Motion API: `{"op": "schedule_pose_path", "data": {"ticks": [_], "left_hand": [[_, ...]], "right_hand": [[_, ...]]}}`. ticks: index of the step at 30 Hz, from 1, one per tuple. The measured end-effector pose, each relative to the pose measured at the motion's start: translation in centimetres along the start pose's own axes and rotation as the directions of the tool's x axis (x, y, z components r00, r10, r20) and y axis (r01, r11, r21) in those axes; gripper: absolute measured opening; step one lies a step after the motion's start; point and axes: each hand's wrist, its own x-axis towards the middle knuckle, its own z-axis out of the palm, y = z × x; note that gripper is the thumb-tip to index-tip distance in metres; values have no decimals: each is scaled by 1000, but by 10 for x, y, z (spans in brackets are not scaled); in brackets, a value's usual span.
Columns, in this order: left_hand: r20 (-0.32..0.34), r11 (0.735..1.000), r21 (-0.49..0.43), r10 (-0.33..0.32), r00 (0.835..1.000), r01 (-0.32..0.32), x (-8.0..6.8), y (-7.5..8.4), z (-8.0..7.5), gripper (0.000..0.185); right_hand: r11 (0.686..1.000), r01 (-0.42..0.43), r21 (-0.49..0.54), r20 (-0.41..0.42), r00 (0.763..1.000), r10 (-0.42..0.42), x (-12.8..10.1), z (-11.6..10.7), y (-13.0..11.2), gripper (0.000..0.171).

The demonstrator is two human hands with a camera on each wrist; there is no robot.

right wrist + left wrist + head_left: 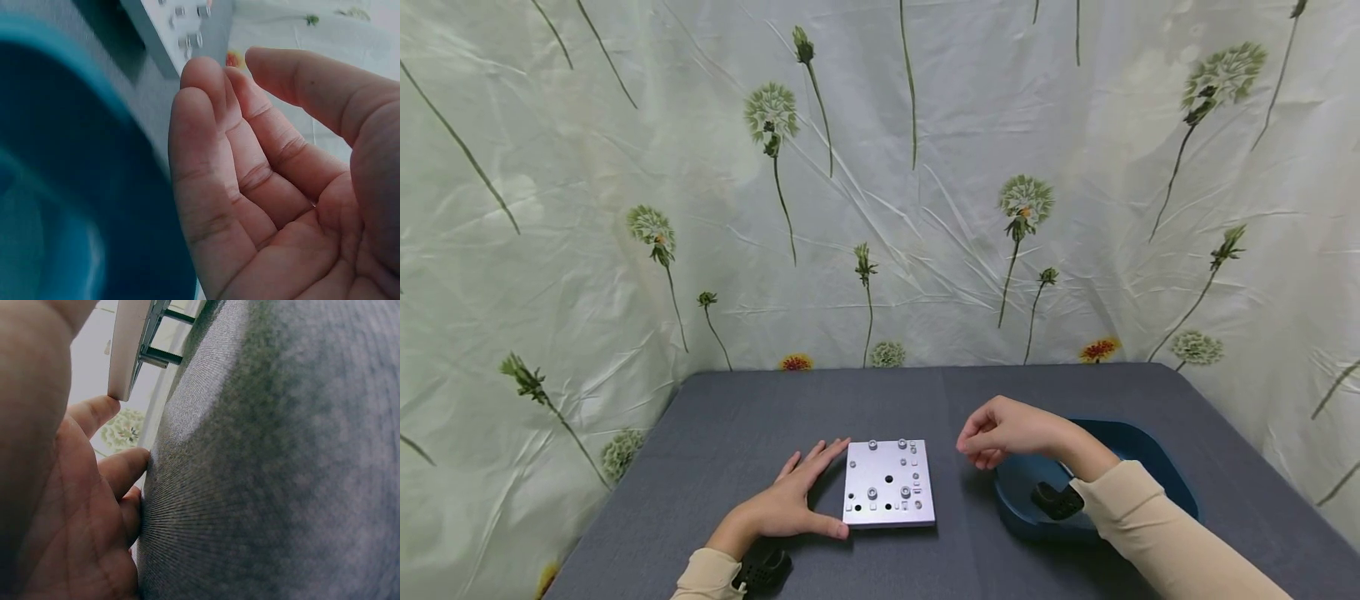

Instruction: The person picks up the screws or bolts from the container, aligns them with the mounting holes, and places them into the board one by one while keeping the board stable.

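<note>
A square silver metal plate lies at the middle of the dark table, with several bolt heads, small pins and dark holes on its top. In the left wrist view, the plate's edge appears raised, with dark posts beneath it. My left hand is spread beside the plate, thumb at its near left corner and index fingertip at its far left corner. My right hand hangs between the plate and a blue bin, its fingers loosely bent. Nothing shows in its palm in the right wrist view.
The blue bin stands on the right of the table, partly covered by my right forearm; its contents cannot be made out. A grey cloth covers the table. A white curtain printed with dandelions hangs behind it.
</note>
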Motion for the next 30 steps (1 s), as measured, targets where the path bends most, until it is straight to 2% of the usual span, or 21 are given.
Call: {"op": "schedule_pose_path", "data": {"ticks": [11, 17, 24, 30], "left_hand": [[4, 1000, -4, -5, 1000, 5, 1, -1, -1, 121], [15, 1000, -17, -6, 1000, 7, -1, -1, -2, 120], [6, 1000, -18, -8, 1000, 8, -1, 0, -2, 120], [11, 999, -24, -24, 1000, 25, -2, 0, -1, 121]], "right_hand": [[997, -15, 75, -16, 1000, 16, -27, -40, 35, 28], [998, -43, 52, -46, 998, 45, -46, -58, 51, 32], [989, -134, -67, -65, 989, 129, -59, -67, 62, 37], [967, -138, -214, -67, 990, 126, -60, -64, 71, 41]]}}
